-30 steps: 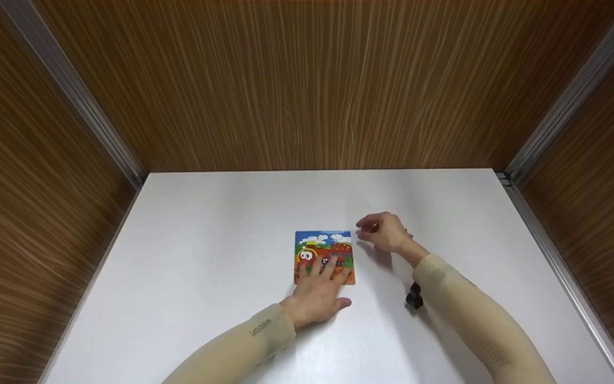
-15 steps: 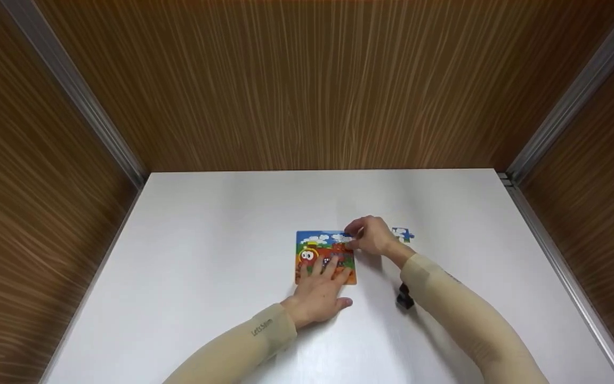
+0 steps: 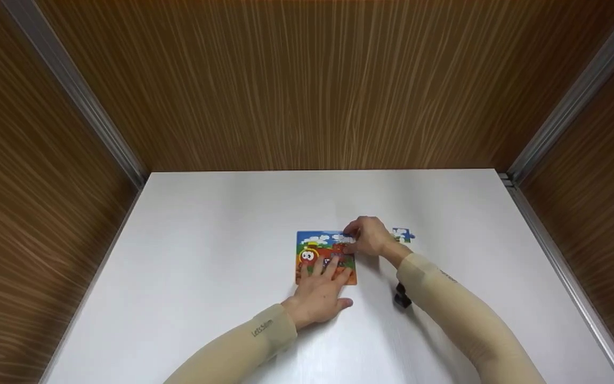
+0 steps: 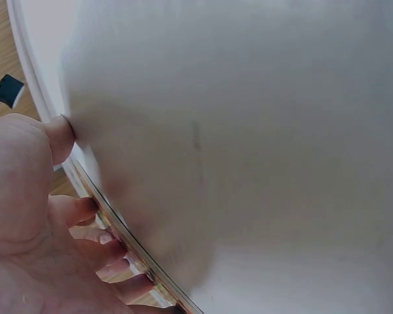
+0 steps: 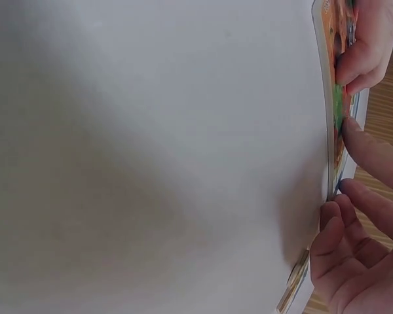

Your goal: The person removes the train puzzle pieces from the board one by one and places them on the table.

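A square jigsaw puzzle [image 3: 312, 239] with a cartoon train picture lies flat on the white table. My left hand [image 3: 317, 298] rests on its lower part with spread, straight fingers; the thumb is off the puzzle, to the right. At the upper right corner is my right hand [image 3: 372, 236]. In the right wrist view, the right thumb [image 5: 373, 154] and index finger [image 5: 373, 203] stand apart, their tips touching the puzzle, while the other fingers are bent beside its edge. My right hand partly hides that corner. A loose blue and white puzzle piece [image 3: 403, 234] lies just right of the hand.
The white table [image 3: 205, 256] runs back to a wood-grain wall [image 3: 307, 85], with similar panels at both sides. Metal rails [image 3: 563, 96] line the corners. A small black device [image 3: 403, 297] shows beneath my right forearm.
My right hand has moved left from beside the puzzle onto its upper right corner, uncovering the loose piece. My left hand has stayed in place.
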`<state>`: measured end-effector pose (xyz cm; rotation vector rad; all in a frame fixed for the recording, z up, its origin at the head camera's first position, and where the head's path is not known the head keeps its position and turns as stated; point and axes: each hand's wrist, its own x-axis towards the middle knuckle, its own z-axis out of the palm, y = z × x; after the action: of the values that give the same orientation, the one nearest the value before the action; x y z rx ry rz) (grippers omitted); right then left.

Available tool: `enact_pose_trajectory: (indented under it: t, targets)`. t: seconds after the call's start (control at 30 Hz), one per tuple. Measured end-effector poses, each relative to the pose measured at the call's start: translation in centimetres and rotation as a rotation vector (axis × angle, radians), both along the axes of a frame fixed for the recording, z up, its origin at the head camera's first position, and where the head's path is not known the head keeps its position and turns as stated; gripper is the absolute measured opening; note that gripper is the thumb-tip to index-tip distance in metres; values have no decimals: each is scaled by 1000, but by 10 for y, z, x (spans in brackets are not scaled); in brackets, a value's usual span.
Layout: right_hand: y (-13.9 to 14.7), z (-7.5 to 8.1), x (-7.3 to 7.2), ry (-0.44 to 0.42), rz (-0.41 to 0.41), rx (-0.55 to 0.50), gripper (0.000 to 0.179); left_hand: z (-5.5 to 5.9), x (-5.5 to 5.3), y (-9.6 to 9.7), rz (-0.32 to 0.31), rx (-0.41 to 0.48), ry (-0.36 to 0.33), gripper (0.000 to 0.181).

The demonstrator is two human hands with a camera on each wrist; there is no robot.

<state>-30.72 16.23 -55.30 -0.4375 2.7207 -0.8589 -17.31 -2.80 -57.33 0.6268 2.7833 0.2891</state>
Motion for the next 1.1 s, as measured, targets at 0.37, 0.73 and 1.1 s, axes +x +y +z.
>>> enact_pose_trajectory:
  t: [0.37,0.73,1.1]
  targets:
    - [-1,0,-5,32,24,21,40,0,0,0,-1,-6,3,77]
    - [-5,5,-5,71,38,41,40,2,0,0,-16,-7,14,75]
    - [-2,7,-4,10,-19,-39,29,1,0,-1,-7,-11,-3,76]
